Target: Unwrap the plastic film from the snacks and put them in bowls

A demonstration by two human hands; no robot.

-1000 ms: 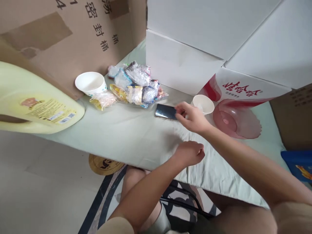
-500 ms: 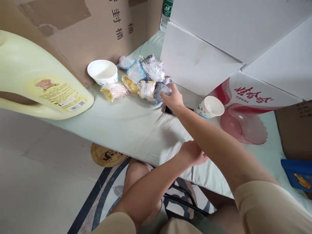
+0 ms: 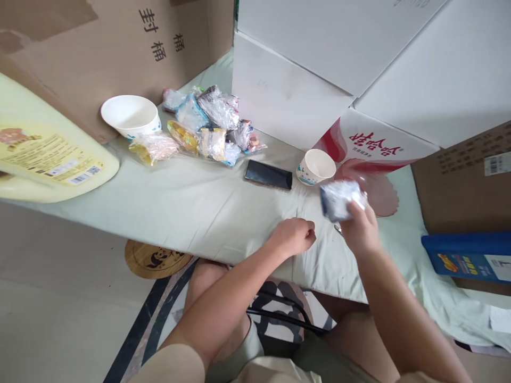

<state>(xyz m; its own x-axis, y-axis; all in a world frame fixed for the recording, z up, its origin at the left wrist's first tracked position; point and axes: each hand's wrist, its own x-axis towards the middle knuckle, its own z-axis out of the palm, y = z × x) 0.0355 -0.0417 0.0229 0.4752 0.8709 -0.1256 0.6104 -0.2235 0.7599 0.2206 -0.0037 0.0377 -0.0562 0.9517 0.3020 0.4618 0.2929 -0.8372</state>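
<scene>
My right hand is closed on a crumpled clear-plastic snack packet, silvery with a dark blue side and blurred by motion. It is held up in front of the pink translucent bowl, just below a white paper cup. Curled into a fist, my left hand rests on the pale green cloth, with nothing showing in it. A pile of similar plastic-wrapped packets lies further back, left of a black phone. Part of a small shiny object shows beside my right hand.
A white paper bowl and a large yellow jug stand to the left. Behind are a brown carton and white boxes. At the right lies a blue package; a round wooden panda board is below the cloth's edge.
My right hand has lifted a packet off the pile and carried it right, toward me, uncovering the phone. The left fist stays low over the cloth. The view has shifted right.
</scene>
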